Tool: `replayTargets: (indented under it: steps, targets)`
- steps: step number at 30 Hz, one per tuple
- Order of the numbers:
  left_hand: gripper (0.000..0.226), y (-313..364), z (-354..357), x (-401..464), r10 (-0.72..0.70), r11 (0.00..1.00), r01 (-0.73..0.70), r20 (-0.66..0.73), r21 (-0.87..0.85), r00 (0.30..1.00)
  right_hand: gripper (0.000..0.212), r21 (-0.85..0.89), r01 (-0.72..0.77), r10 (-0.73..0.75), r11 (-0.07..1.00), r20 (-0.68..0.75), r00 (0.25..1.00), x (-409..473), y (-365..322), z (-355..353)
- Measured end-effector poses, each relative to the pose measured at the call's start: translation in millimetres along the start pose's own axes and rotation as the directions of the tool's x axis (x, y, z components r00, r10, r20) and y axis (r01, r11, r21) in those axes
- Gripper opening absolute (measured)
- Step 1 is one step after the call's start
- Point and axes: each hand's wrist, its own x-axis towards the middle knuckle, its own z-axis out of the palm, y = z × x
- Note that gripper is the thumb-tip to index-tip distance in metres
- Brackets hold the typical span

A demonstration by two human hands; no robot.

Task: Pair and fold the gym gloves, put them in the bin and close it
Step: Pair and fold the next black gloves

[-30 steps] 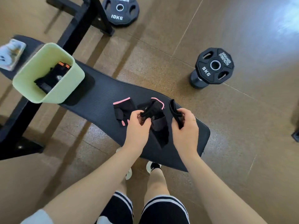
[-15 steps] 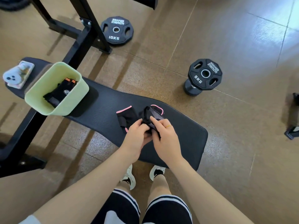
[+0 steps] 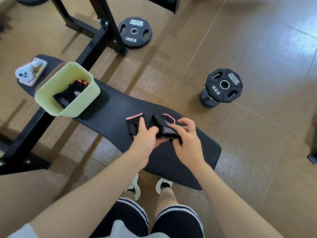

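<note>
A black padded tabletop [image 3: 109, 110] is stretching across the brown floor [image 3: 240, 40], carried on a black steel frame [image 3: 96, 40]. At its far left end a phone in a pale blue case [image 3: 30, 72] is lying flat. Just beside the phone a pale green bin [image 3: 82, 103] is standing open on the pad, and a folded black glove with orange trim [image 3: 72, 93] is lying inside it. On the floor beyond the tabletop a 10 kg weight plate [image 3: 134, 32] is lying flat near the frame's foot, and a 5 kg plate [image 3: 223, 85] is resting on a short black stack well apart to the right. None of these is standing between the hands and the bin.

Near the middle of the pad a black glove with a pink cuff [image 3: 134, 120] is lying flat. The left hand [image 3: 145, 136] is resting its forefinger on this glove, while its thumb and other fingers [image 3: 155, 130] are curling onto a second pink-trimmed glove [image 3: 165, 130] lifted just beside it. The right hand [image 3: 186, 140] is pinching the near edge of that second glove between thumb and lower fingers, its upper fingers [image 3: 184, 121] spreading loosely over the pink cuff. A ring is showing on that hand. The person's white shoes [image 3: 133, 188] are standing on the floor below the tabletop's near edge.
</note>
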Motion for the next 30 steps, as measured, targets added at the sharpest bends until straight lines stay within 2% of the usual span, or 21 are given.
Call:
replayTargets:
  steps: [1, 2, 4, 5, 6, 8, 9, 10, 11, 13, 15, 16, 18, 21, 23, 25, 28, 30]
  targets:
    - [0.060, 3, 1, -2, 0.022, 1.000, -0.022, 0.023, -0.019, 0.999, 0.040, 0.112, -0.059, 0.054, 0.992, 0.049, 0.997, 7, -1, -8]
    - [0.060, 8, 3, -6, 0.054, 0.998, -0.055, 0.057, 0.016, 0.997, 0.038, 0.209, -0.137, 0.112, 0.968, 0.127, 0.986, 14, -3, -16]
    - [0.050, 22, 0, -14, 0.122, 0.960, -0.148, 0.121, 0.237, 0.985, 0.034, 0.345, -0.273, 0.175, 0.898, 0.288, 0.941, 26, -7, -30]
    - [0.047, 29, -4, -16, 0.180, 0.883, -0.227, 0.151, 0.412, 0.972, 0.032, 0.395, -0.325, 0.174, 0.860, 0.372, 0.912, 31, -7, -35]
    - [0.045, 35, -11, -16, 0.243, 0.741, -0.302, 0.179, 0.601, 0.953, 0.030, 0.419, -0.363, 0.155, 0.833, 0.453, 0.878, 36, -9, -40]
    - [0.046, 44, -27, -16, 0.361, 0.362, -0.347, 0.213, 0.865, 0.908, 0.027, 0.399, -0.381, 0.084, 0.834, 0.590, 0.803, 45, -11, -47]
    - [0.051, 47, -35, -14, 0.403, 0.237, -0.331, 0.218, 0.913, 0.889, 0.025, 0.385, -0.385, 0.052, 0.839, 0.647, 0.761, 51, -14, -50]
    - [0.058, 48, -41, -13, 0.419, 0.207, -0.332, 0.223, 0.920, 0.880, 0.023, 0.373, -0.390, 0.024, 0.842, 0.696, 0.717, 56, -18, -51]
    - [0.064, 49, -46, -11, 0.403, 0.255, -0.363, 0.242, 0.896, 0.883, 0.022, 0.361, -0.386, -0.005, 0.849, 0.736, 0.677, 62, -22, -51]
    - [0.065, 51, -58, -9, 0.328, 0.470, -0.420, 0.288, 0.776, 0.900, 0.023, 0.345, -0.376, -0.047, 0.860, 0.787, 0.616, 74, -34, -46]
    - [0.043, 51, -72, -7, 0.302, 0.590, -0.418, 0.291, 0.691, 0.908, 0.025, 0.355, -0.406, -0.062, 0.842, 0.812, 0.580, 86, -48, -38]
    - [0.034, 51, -81, -5, 0.341, 0.629, -0.426, 0.261, 0.650, 0.903, 0.027, 0.364, -0.430, -0.061, 0.826, 0.817, 0.573, 92, -54, -33]
    - [0.028, 52, -100, -4, 0.427, 0.720, -0.430, 0.139, 0.545, 0.893, 0.032, 0.366, -0.445, -0.068, 0.818, 0.829, 0.555, 104, -63, -21]
    - [0.027, 52, -135, 4, 0.451, 0.854, -0.393, -0.111, 0.342, 0.885, 0.037, 0.243, -0.356, -0.016, 0.902, 0.844, 0.535, 120, -76, 6]
    - [0.027, 54, -161, 12, 0.435, 0.893, -0.387, -0.221, 0.231, 0.873, 0.032, 0.202, -0.339, 0.033, 0.919, 0.817, 0.575, 133, -88, 31]
    - [0.026, 58, -187, 22, 0.407, 0.913, -0.381, -0.289, 0.143, 0.867, 0.026, 0.262, -0.384, 0.054, 0.886, 0.762, 0.645, 148, -104, 58]
    - [0.019, 69, -230, 48, 0.320, 0.943, -0.331, -0.343, 0.027, 0.883, 0.019, 0.314, -0.474, 0.165, 0.822, 0.667, 0.727, 176, -132, 106]
    - [0.016, 78, -262, 72, 0.249, 0.964, -0.266, -0.387, 0.010, 0.888, 0.014, 0.310, -0.483, 0.214, 0.819, 0.616, 0.759, 199, -150, 144]
